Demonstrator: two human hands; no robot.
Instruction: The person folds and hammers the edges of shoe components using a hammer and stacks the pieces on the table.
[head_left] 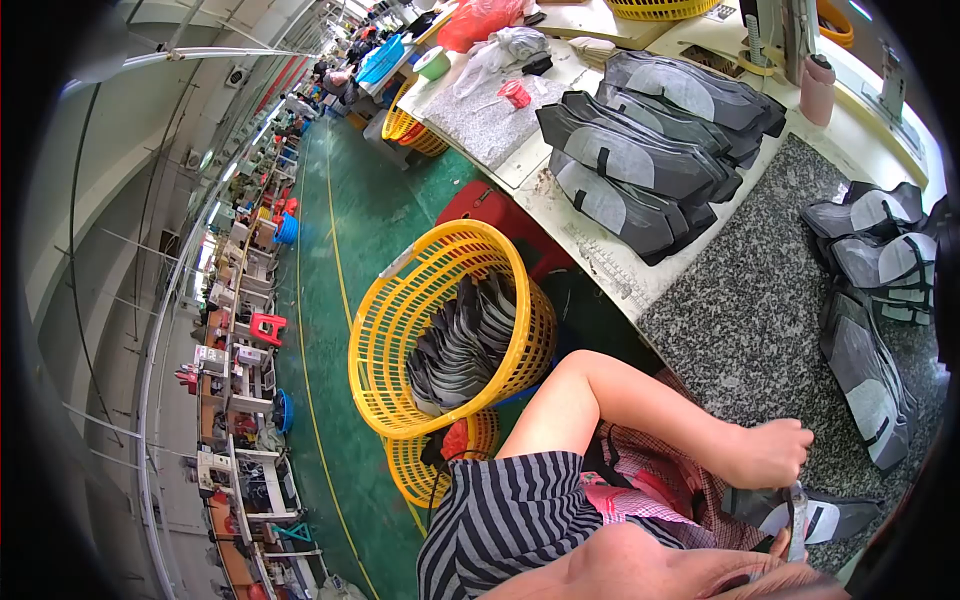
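My left hand [772, 452] is closed in a fist above the granite slab, with the arm bent across from the striped sleeve. What it holds, if anything, is hidden. Just below the fist is a narrow silvery metal tool [797, 525] whose kind I cannot make out. Under and beside it lies a dark grey cut piece [850, 517] with a pale patch. Only some fingers of my right hand [779, 543] show at the lower edge, by the metal tool; the rest is hidden.
Stacked grey pieces [640, 160] lie on the white table; more stacks [868, 375] lie on the granite slab [730, 290]. A yellow basket [365, 345] of similar pieces stands beside me over another yellow basket [405, 470]. A pink bottle [817, 92] and red stool [485, 205] are nearby.
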